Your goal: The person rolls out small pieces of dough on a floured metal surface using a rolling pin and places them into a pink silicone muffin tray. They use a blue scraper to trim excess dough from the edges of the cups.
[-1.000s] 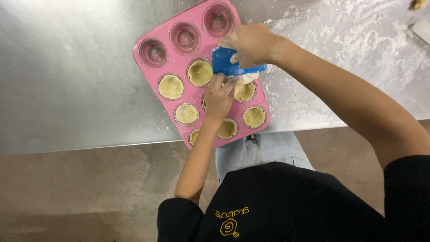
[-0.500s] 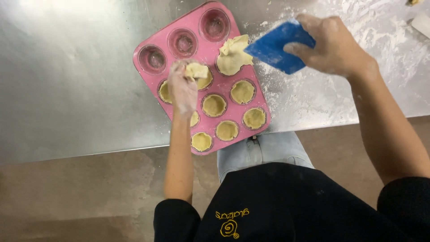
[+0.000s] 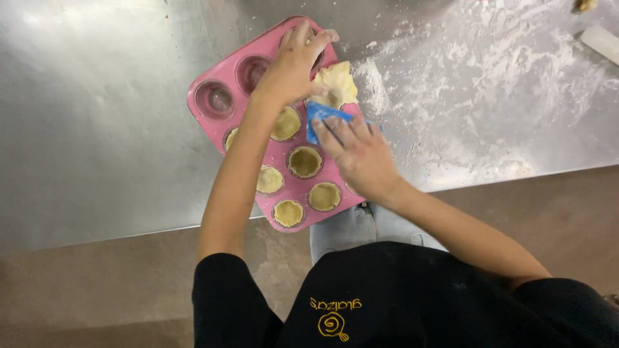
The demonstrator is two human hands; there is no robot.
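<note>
1. Dough (image 3: 336,84), a pale flat piece, lies over the far right cup of the pink muffin tray (image 3: 222,78), on the floured steel table (image 3: 97,129).
2. My left hand (image 3: 290,67) rests on its edge, fingers loosely spread.
3. My right hand (image 3: 358,151) presses a blue scraper (image 3: 320,116) flat on the tray, fingers together.
4. Several nearer cups hold dough shells (image 3: 305,161).

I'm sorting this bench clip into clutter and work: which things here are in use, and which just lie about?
In use: pink muffin tray; dough sheet under the left hand; blue scraper under the right hand; dough-lined cups.

Lying about: spilled flour on the steel table; white block at the far right edge.
</note>
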